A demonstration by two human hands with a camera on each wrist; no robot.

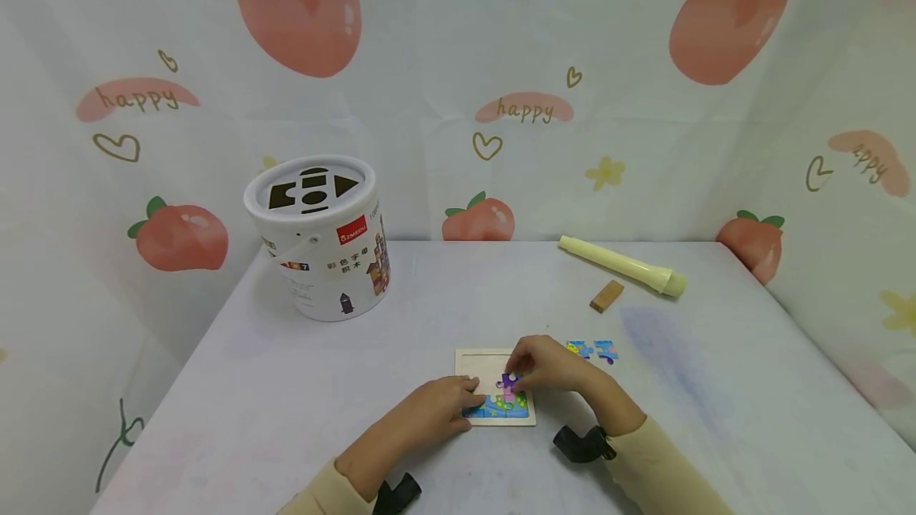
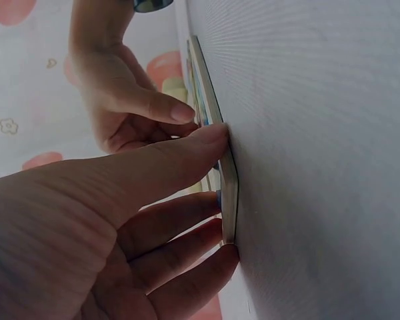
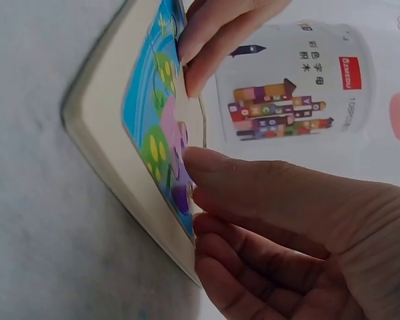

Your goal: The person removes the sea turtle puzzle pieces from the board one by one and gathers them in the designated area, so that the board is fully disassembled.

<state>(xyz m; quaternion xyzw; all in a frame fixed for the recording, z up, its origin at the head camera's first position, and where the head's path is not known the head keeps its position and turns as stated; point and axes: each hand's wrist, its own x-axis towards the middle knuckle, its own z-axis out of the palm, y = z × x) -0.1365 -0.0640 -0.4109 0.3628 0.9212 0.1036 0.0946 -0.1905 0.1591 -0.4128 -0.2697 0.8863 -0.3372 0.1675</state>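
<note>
A shallow wooden jigsaw puzzle tray [image 1: 481, 365] lies on the table, with blue, green and pink pieces [image 1: 494, 410] along its near side. My left hand [image 1: 435, 410] holds the tray at its near left corner; in the left wrist view its thumb [image 2: 203, 140] touches one edge and its fingers another. Over the tray's right side, my right hand [image 1: 554, 364] pinches a purple puzzle piece [image 1: 509, 380] between thumb and fingertips. The right wrist view shows that purple piece [image 3: 181, 198] beside the pink one, partly hidden by the fingers.
Two loose puzzle pieces [image 1: 592, 350] lie just beyond my right hand. Farther back are a small wooden block [image 1: 607, 296] and a pale yellow tube-shaped object [image 1: 619, 264]. A white lidded bucket [image 1: 322, 261] stands at the back left, before a printed cloth backdrop [image 1: 429, 62].
</note>
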